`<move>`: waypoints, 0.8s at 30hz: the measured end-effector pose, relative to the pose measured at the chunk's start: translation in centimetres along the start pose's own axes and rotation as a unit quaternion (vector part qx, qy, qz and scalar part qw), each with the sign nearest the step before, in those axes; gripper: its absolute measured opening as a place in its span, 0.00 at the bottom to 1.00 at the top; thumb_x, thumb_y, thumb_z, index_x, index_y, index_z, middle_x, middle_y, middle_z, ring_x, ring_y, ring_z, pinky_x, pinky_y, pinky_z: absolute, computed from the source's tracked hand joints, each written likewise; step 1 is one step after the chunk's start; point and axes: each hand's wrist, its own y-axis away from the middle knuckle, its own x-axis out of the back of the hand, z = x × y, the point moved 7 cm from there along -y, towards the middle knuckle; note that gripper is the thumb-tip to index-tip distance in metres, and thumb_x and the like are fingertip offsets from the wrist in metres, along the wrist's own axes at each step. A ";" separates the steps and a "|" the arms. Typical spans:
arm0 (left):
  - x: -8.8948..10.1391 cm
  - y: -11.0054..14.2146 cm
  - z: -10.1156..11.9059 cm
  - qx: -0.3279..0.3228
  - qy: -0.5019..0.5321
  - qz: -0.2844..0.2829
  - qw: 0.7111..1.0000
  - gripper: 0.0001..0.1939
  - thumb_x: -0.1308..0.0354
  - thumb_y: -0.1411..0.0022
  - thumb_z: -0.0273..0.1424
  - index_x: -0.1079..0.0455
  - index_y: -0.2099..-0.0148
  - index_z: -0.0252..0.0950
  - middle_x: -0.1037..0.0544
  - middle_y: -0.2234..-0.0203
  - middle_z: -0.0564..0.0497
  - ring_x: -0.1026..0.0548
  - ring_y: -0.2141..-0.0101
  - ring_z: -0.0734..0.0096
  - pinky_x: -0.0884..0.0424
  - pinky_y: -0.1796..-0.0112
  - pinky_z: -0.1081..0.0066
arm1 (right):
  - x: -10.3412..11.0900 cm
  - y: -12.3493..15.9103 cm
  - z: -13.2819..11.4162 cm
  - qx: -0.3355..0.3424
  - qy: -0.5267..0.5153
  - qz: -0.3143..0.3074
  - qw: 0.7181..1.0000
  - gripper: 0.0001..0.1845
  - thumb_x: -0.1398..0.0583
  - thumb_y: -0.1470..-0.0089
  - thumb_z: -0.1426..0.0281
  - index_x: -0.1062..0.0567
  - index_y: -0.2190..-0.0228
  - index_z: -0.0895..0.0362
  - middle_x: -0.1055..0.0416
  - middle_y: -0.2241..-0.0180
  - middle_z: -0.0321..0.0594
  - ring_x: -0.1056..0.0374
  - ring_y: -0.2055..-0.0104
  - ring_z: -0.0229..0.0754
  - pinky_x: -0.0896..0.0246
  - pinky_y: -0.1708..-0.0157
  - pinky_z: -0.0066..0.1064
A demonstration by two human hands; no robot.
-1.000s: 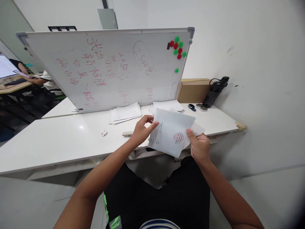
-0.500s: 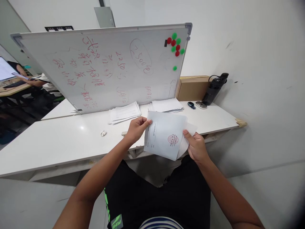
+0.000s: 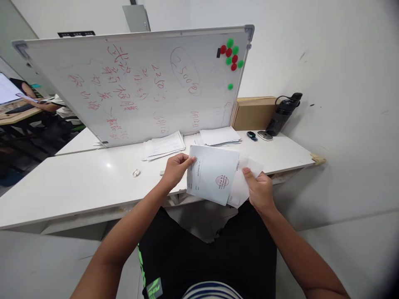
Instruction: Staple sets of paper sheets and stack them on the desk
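Observation:
My left hand (image 3: 177, 168) pinches the upper left edge of a pale blue-grey printed sheet (image 3: 210, 174) with a round red stamp on it. Behind it and to the right, a whiter sheet of paper (image 3: 245, 182) is gripped by my right hand (image 3: 261, 189), thumb on top. The two sheets overlap in front of the desk's edge, above my lap. How many papers lie under the whiter one I cannot tell. Beyond them on the desk are two stacks of paper, a left stack (image 3: 164, 146) and a right stack (image 3: 220, 136).
A whiteboard (image 3: 131, 116) with red writing and magnets leans behind the stacks. To the right are a cardboard box (image 3: 254, 116), a black bottle (image 3: 284, 114), a mouse (image 3: 264, 136) and a dark watch (image 3: 251, 136). A white coiled item (image 3: 136, 172) lies on the desk (image 3: 77, 182). Another person sits far left.
The stamped sheet has moved left with my left hand, away from my right thumb. More of the whiter sheet beneath now shows, held in my right hand.

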 end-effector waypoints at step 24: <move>-1.9 1.2 -0.8 -0.013 -0.038 0.031 0.999 0.20 0.54 0.35 0.48 0.46 0.71 0.38 0.42 0.76 0.56 0.41 0.73 0.73 0.42 0.71 0.73 | -1.2 1.5 -0.4 -0.009 0.071 -0.013 0.997 0.24 0.35 0.55 0.53 0.22 0.64 0.59 0.22 0.63 0.45 0.27 0.60 0.52 0.31 0.62 0.42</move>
